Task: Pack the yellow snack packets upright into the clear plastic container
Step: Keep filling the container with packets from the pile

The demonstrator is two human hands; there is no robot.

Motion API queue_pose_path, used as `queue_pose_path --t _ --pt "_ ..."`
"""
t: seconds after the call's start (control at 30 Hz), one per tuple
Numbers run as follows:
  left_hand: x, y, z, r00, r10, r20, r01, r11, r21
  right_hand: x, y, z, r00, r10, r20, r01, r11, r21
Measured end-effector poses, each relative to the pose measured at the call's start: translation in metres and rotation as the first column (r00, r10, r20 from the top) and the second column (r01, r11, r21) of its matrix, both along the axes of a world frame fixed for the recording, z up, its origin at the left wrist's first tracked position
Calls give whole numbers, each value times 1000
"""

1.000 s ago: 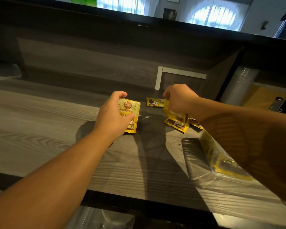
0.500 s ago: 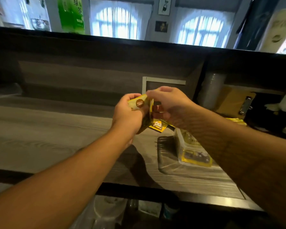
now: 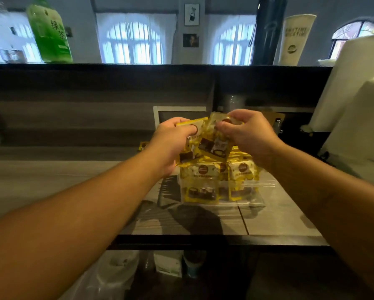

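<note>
A clear plastic container (image 3: pixel 258 201) stands on the grey wooden counter (image 3: pixel 52 180) with several yellow snack packets (image 3: pixel 200 182) upright inside it. Just above it my left hand (image 3: pixel 173 141) grips one yellow packet (image 3: pixel 192 126) by its top. My right hand (image 3: pixel 248 135) pinches another yellow packet (image 3: pixel 214 144), which hangs tilted over the container. The two held packets touch each other. One loose yellow packet (image 3: pixel 143 146) lies on the counter behind my left hand, mostly hidden.
A raised dark ledge (image 3: pixel 138 70) runs behind the counter, with a green bottle (image 3: pixel 49 33), a dark bottle (image 3: pixel 268 29) and a white cup (image 3: pixel 296 37) on it. White bags (image 3: pixel 354 109) stand at right. Cups and boxes sit under the counter's front edge.
Both hands lifted packets off the counter, brought them together and moved right to above the container. The view rose and swung, so the container now sits centred below my hands.
</note>
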State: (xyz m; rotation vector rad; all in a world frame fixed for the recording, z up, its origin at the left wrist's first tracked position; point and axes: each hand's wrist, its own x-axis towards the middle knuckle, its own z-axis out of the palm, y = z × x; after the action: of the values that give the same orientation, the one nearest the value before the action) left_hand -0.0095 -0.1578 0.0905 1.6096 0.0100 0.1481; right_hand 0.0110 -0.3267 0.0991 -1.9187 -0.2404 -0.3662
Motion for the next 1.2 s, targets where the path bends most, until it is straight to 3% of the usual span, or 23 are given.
queue_pose_path --t 0.13,0.23,0.33,0.43,0.6,0.77,0.93,1.0,1.07,1.2 --pt "6 -14 -2 997 -43 58 26 962 271 -4 -31 -3 993 -90 79 92 996 -21" --pt "10 -22 -7 993 -61 101 5 875 484 -7 -48 -8 986 -123 111 128 991 -39" --pt "13 -27 -14 984 -136 114 15 706 709 -11 -61 -14 986 -111 125 122 989 -82" --pt "15 -30 -20 973 -185 136 -34 469 882 -13 -72 -18 991 -51 127 73 982 -174" --pt "14 -37 -24 952 -265 154 -102 200 975 -7 -82 -26 992 9 128 42 921 -387" --pt "13 -45 -27 938 -295 180 -128 186 974 -1 -81 -30 994 -15 104 68 848 -526" --pt "15 -48 -29 919 -332 213 -230 -10 973 3 -77 -33 974 -64 218 212 597 -774" --pt "17 -48 -28 911 -358 204 -228 -25 973 3 -74 -33 977 -55 205 208 445 -871" --pt "19 -46 -26 902 -400 162 -173 10 985 1 -72 -31 990 -65 127 142 358 -923" --pt "28 -41 -18 914 -400 70 -63 31 998 6 -71 -26 991 -67 116 133 372 -919"
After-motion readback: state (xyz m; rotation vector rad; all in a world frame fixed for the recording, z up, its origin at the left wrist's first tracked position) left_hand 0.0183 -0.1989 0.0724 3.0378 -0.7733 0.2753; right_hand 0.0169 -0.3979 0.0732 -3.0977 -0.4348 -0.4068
